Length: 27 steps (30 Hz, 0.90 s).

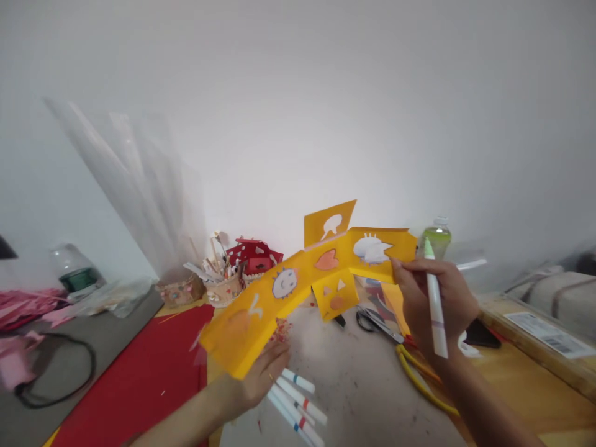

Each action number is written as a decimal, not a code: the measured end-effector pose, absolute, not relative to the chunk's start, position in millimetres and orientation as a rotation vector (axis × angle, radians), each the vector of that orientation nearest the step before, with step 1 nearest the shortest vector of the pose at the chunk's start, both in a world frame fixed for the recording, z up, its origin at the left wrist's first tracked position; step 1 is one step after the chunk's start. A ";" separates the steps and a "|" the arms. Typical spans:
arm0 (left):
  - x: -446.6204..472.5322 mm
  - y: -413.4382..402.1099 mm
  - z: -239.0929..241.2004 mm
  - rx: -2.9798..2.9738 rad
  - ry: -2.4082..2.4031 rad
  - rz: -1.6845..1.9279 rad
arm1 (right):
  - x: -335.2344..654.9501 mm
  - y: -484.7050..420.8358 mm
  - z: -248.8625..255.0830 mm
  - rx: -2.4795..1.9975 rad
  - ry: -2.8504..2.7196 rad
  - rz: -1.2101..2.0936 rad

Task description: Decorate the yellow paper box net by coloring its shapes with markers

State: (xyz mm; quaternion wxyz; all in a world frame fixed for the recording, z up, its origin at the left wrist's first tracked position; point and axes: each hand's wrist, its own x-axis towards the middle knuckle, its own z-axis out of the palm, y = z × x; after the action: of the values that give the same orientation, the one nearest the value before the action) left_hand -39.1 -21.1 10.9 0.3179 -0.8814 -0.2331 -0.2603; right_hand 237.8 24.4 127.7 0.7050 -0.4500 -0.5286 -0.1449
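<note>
My right hand (435,298) is closed, pinching the right end of a folded yellow paper cutout (305,285) and keeping a white marker (435,304) with a pale green tip between its fingers. The cutout hangs unfolded in the air as a strip of square panels, with one flap up and one down. White and orange paper shapes, some with drawn outlines, are on its panels. Below its lower left end lies my left hand (265,375), fingers stretched out and partly hidden by the paper. Several white markers (298,403) with coloured bands lie beside that hand.
Scissors (379,324) and a yellow-handled tool (423,385) lie at right. Red sheets (139,372) cover the left side. Decorated pots (223,292), a red paper box (256,257) and a green bottle (436,236) stand at the back. A cardboard box (540,335) borders the right.
</note>
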 end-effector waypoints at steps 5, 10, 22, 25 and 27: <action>-34.9 -23.1 11.1 -2.272 -0.634 -0.748 | 236.9 24.3 128.6 -1.026 -1.181 -0.257; -31.0 -21.8 13.5 -2.251 -0.619 -0.774 | 240.1 30.1 128.7 -1.029 -1.204 -0.224; -33.7 -25.4 20.2 -2.277 -0.602 -0.733 | 245.8 31.0 135.4 -1.128 -1.211 -0.035; -35.0 -25.0 19.6 -2.300 -0.594 -0.732 | 250.2 36.1 132.8 -1.124 -1.218 -0.023; -35.4 -25.1 20.1 -2.303 -0.592 -0.739 | 254.5 40.9 128.6 -1.106 -1.234 -0.015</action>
State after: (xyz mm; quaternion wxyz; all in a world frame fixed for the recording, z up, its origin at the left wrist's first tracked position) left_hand -35.4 -25.1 20.1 0.3201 -0.8762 -0.2254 -0.2811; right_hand 254.5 40.9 128.6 0.6759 -0.4918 -0.5489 -0.0068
